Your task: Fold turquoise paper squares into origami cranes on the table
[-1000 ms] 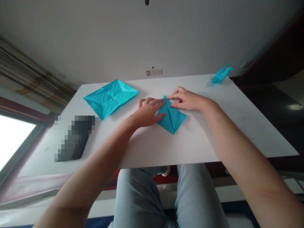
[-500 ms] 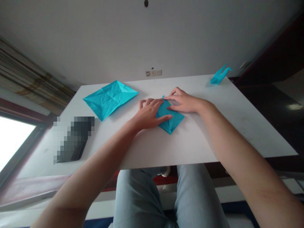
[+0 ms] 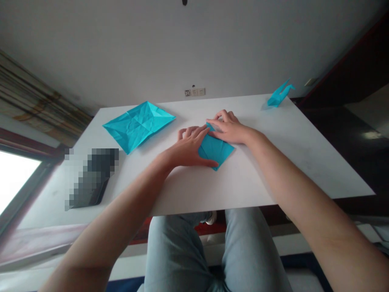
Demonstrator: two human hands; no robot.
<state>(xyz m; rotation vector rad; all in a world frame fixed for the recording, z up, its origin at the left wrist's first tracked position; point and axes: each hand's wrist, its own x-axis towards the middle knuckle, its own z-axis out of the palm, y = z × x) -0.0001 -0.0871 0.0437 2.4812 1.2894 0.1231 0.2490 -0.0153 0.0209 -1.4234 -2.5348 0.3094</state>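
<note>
A turquoise sheet of origami paper (image 3: 216,149), folded into a small kite-like diamond, lies on the table between my hands. My left hand (image 3: 191,147) rests over its left side with fingers spread, thumb near the bottom corner and fingertips by the top; it presses the paper down rather than gripping it. At the top corner, my right hand (image 3: 229,127) has its fingers bent and closed on the paper's upper tip. The lower part of that hand covers some of the upper right edge, and the exact fold under its fingertips is hidden.
A larger creased turquoise sheet (image 3: 139,123) lies unfolded at the back left of the white table (image 3: 243,182). A folded paper crane (image 3: 278,97) stands at the back right corner. A dark, partly blurred-out flat object (image 3: 94,178) lies at the left. Wall sockets (image 3: 194,92) are behind.
The flap at the paper's top has been folded down, leaving a smoother face. My right hand has shifted slightly left, and my left thumb has slid down towards the bottom corner.
</note>
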